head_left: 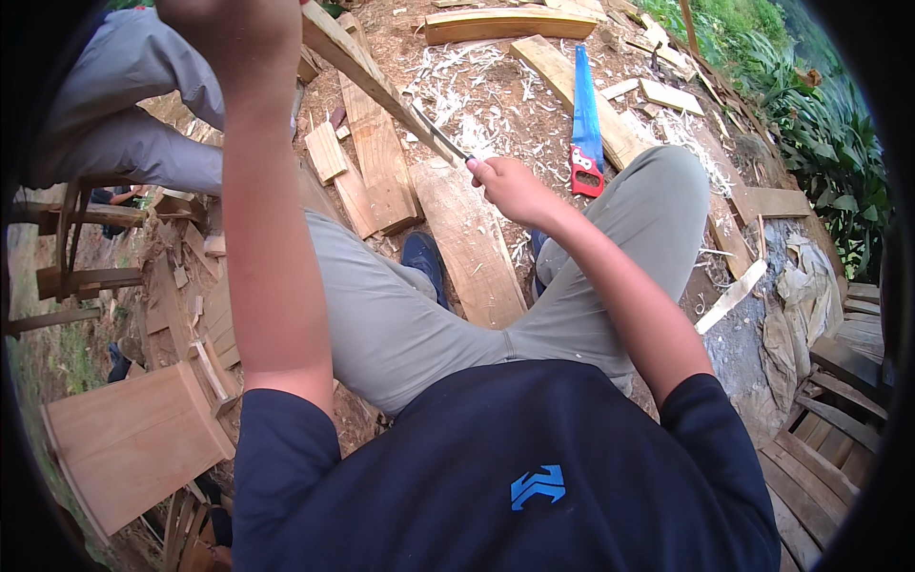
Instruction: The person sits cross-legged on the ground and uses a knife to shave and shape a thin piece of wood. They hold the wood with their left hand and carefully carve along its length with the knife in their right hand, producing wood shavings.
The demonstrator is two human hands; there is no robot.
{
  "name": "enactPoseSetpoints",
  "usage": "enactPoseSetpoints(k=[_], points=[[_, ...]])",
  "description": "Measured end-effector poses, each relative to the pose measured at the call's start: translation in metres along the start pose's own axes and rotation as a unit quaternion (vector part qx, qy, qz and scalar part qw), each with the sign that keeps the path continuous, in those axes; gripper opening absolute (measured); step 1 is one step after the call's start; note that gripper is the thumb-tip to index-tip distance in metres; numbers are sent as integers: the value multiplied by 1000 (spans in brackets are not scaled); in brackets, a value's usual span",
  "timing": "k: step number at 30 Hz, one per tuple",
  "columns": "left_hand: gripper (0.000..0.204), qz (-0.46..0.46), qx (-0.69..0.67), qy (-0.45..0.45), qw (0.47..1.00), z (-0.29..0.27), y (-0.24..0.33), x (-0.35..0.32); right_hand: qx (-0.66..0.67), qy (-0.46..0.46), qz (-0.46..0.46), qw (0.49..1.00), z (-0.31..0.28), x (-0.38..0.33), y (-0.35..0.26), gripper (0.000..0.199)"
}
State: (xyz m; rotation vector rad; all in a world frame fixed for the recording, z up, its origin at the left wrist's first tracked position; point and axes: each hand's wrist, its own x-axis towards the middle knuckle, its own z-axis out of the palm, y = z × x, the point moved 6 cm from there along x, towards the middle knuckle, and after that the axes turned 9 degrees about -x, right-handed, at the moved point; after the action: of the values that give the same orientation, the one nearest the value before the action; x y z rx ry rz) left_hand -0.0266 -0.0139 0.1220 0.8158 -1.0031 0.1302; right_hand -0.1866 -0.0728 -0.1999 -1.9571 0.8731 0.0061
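My left hand (229, 30), cut off by the upper edge of the picture, is closed at the upper end of a long wooden strip (357, 63). The strip slants down to the right, its lower end over a wide board (472, 253) between my feet. My right hand (513, 191) is closed around the handle of a knife, which it mostly hides. The thin dark knife blade (439, 132) lies along the strip's edge near its lower end. Pale shavings (477, 105) are scattered around and beyond the board.
A blue-bladed saw (586, 114) with a red handle leans by a plank (562, 76) beyond my right knee. More planks (376, 153) lie left of my feet. Another person's grey-trousered leg (152, 148) is at the left, above a wooden stool-like piece (133, 443).
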Motion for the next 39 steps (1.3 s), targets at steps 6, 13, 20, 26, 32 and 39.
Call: enactPoseSetpoints(k=[6, 13, 20, 26, 32, 39], points=[[24, -15, -24, -27, 999, 3, -20, -5, -17, 28, -5, 999, 21, 11, 14, 55], [39, -86, 32, -150, 984, -45, -69, -6, -38, 60, 0, 997, 16, -1, -10, 50], [31, -129, 36, 2, 991, -62, -82, -32, -18, 67, 6, 998, 25, -4, -21, 47], [49, -123, 33, 57, 990, -87, -91, -28, 15, 66, -35, 997, 8, -26, -80, 35], [51, -96, 85, 87, 988, -87, -92, -29, -52, 64, -8, 997, 41, 13, -23, 32], [48, -89, 86, 75, 989, -92, -91, -27, 157, -75, 46, 984, 41, 31, -41, 35]])
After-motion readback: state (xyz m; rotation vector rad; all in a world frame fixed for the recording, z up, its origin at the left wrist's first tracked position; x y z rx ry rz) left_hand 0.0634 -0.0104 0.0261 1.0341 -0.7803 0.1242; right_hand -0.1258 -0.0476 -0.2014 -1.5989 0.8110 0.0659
